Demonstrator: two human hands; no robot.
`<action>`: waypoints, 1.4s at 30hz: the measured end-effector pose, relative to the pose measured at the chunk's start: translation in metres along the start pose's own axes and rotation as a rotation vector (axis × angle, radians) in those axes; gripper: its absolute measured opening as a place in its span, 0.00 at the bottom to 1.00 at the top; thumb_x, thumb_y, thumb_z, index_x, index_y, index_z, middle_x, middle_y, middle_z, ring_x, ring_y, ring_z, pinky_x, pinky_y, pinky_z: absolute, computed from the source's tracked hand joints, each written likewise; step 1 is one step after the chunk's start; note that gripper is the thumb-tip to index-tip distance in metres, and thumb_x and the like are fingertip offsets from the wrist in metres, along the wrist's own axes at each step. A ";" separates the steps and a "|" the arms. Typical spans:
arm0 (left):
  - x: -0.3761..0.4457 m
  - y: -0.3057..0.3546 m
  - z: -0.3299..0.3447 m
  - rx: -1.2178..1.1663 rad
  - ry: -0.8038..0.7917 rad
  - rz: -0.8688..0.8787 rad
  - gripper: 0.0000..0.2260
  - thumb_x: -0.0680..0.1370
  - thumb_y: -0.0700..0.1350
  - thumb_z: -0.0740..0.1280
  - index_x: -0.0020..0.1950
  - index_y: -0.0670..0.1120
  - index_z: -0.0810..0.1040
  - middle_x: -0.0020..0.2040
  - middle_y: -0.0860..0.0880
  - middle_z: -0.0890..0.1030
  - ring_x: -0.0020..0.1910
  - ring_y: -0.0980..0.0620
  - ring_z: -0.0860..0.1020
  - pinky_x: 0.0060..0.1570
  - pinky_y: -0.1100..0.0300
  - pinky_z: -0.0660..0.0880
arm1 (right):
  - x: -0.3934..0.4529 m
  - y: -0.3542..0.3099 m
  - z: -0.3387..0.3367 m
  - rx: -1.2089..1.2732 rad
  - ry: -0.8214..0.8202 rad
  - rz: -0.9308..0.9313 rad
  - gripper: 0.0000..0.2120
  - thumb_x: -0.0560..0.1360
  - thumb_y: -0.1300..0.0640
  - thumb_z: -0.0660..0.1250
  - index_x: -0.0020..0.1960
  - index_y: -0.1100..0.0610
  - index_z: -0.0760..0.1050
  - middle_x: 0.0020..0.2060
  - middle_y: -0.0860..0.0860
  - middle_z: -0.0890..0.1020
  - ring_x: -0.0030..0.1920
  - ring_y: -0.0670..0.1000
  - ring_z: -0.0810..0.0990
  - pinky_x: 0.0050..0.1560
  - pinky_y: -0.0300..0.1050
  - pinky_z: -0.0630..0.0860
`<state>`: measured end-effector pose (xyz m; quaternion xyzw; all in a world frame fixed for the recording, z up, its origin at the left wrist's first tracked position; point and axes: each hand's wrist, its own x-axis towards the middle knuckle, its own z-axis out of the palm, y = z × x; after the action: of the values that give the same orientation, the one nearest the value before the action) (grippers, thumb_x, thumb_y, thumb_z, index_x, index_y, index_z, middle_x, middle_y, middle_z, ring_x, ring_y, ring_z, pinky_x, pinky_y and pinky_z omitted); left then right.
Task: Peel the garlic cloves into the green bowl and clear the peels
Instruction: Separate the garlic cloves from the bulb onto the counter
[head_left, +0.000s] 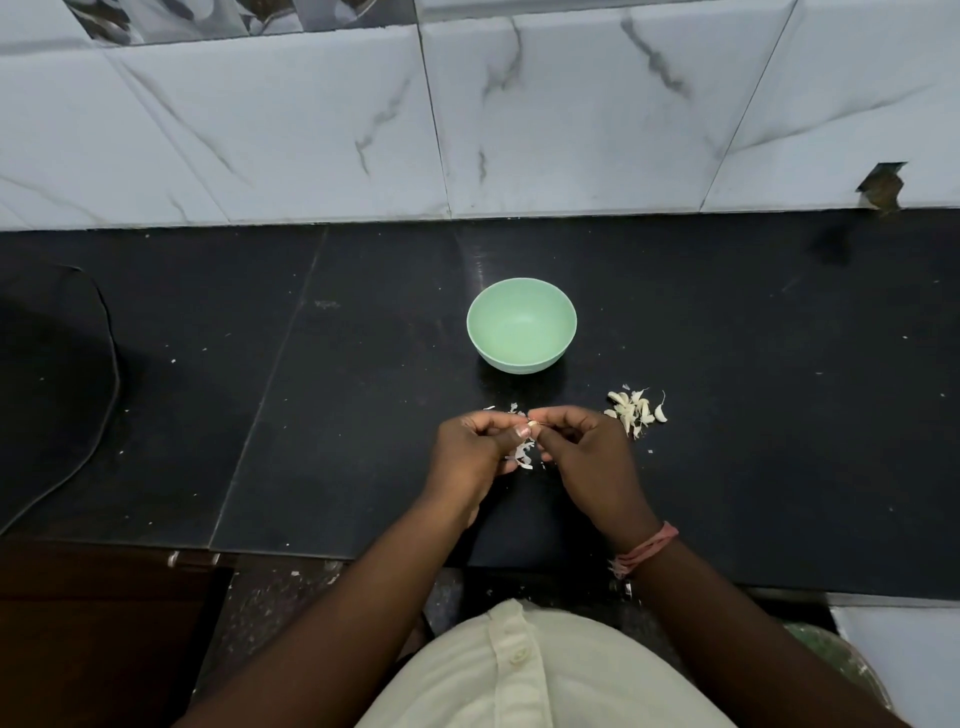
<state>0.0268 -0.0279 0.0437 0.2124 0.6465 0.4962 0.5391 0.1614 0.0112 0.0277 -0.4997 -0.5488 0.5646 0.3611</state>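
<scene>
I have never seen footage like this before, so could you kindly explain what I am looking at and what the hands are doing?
There is no machine here: a person wears a camera on the head, looking down at their own arms. The left hand and right hand together pinch a small garlic clove, peeling it. On the black counter stand an empty green bowl and, to its right, a pile of garlic cloves. Loose peels lie under the hands.

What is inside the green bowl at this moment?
The green bowl looks empty: its pale inner wall and bottom show no garlic clove. Only the part just behind its near rim is hidden from the head camera.
</scene>
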 end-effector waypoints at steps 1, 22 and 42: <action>0.000 0.001 0.000 0.002 0.001 -0.002 0.03 0.76 0.37 0.72 0.46 0.43 0.85 0.42 0.43 0.84 0.38 0.53 0.80 0.39 0.62 0.77 | -0.001 -0.002 0.000 0.022 -0.004 0.009 0.06 0.76 0.65 0.72 0.51 0.58 0.85 0.41 0.51 0.87 0.41 0.49 0.86 0.43 0.44 0.83; 0.007 -0.003 0.002 -0.168 0.049 -0.114 0.09 0.82 0.47 0.65 0.50 0.45 0.84 0.41 0.54 0.84 0.38 0.58 0.75 0.39 0.65 0.75 | 0.011 -0.006 0.006 -0.286 0.157 -0.146 0.08 0.76 0.62 0.71 0.52 0.53 0.84 0.48 0.44 0.83 0.50 0.39 0.81 0.52 0.30 0.74; 0.008 -0.005 -0.006 0.103 0.101 0.111 0.11 0.82 0.46 0.66 0.48 0.41 0.83 0.39 0.47 0.83 0.36 0.58 0.78 0.36 0.68 0.73 | 0.022 -0.011 0.014 -0.116 -0.030 -0.057 0.04 0.74 0.63 0.74 0.46 0.57 0.86 0.38 0.47 0.87 0.41 0.44 0.85 0.45 0.41 0.80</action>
<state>0.0198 -0.0262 0.0350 0.2501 0.6848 0.5013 0.4661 0.1411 0.0301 0.0335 -0.4953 -0.6002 0.5287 0.3391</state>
